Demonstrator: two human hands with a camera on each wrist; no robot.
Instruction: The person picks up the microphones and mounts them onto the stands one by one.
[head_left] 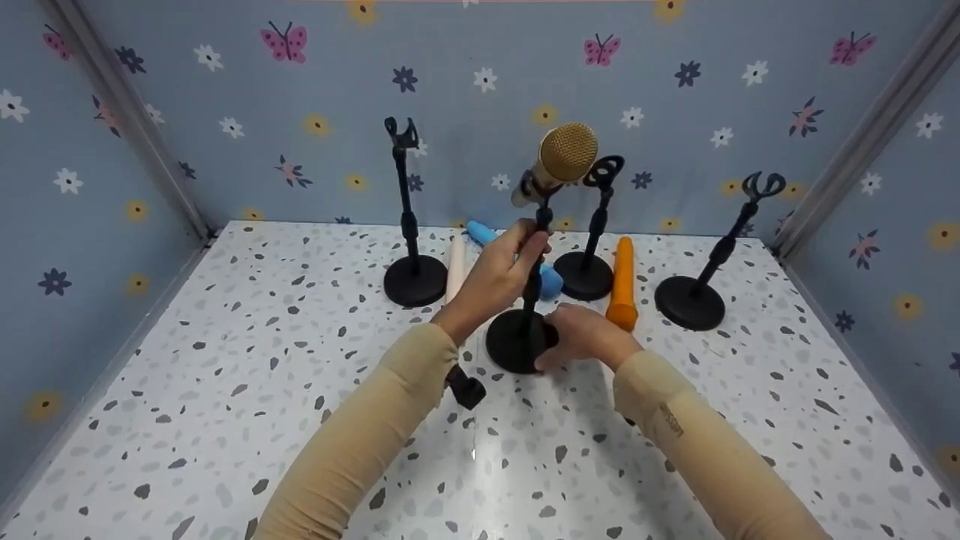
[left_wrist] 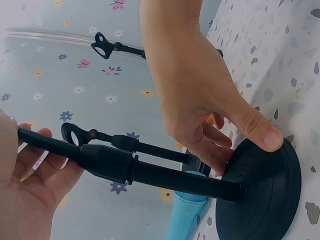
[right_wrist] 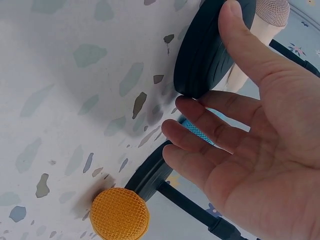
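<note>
A gold microphone sits tilted in the clip of a black microphone stand. My left hand holds this stand by its upper pole, just below the clip. Down at the round base, my right hand pinches the edge. Its thumb lies on the upper face and its fingers are at the rim, as the right wrist view shows. Behind the held stand lies a blue microphone, partly covered by the left hand and pole. A pale microphone lies left of it, partly behind the left hand.
Three other black stands with bare clips stand around: a left stand, a back stand and a right stand. An orange microphone lies between the latter two. Flower-patterned panels enclose the speckled table.
</note>
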